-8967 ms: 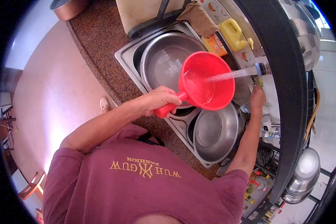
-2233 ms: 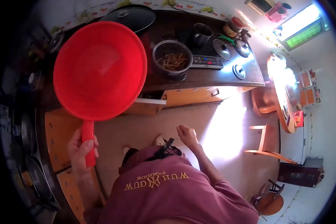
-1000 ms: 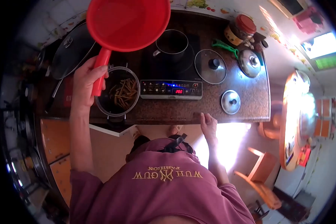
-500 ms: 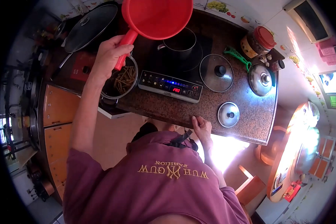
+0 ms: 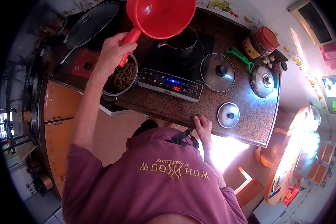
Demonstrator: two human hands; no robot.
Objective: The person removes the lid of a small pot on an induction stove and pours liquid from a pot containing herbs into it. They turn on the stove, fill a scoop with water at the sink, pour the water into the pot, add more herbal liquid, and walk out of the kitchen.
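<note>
My left hand [image 5: 117, 52] is closed round the handle of a red plastic dipper [image 5: 160, 18]. The dipper hangs in the air above a dark saucepan [image 5: 186, 40], covering part of it; whether liquid runs from its rim I cannot make out. That saucepan stands on an induction cooker [image 5: 170, 85] whose display reads 200. Below my left wrist sits a steel pot [image 5: 137, 72] with brown strips of food [image 5: 125, 77] inside. My right hand [image 5: 203, 127] rests at the counter's front edge with its fingers curled and nothing visible in them.
A glass lid [image 5: 212, 80], a small lid [image 5: 223, 118] and a steel lid [image 5: 258, 84] lie on the right of the counter [image 5: 246, 115]. Behind them are a green-handled tool [image 5: 237, 56] and a red-capped jar [image 5: 259, 43]. A large lidded pan [image 5: 95, 26] stands back left.
The view has shifted slightly. The dipper stays above the saucepan in my left hand, its tilt changed a little at most. My right hand keeps its place at the counter edge.
</note>
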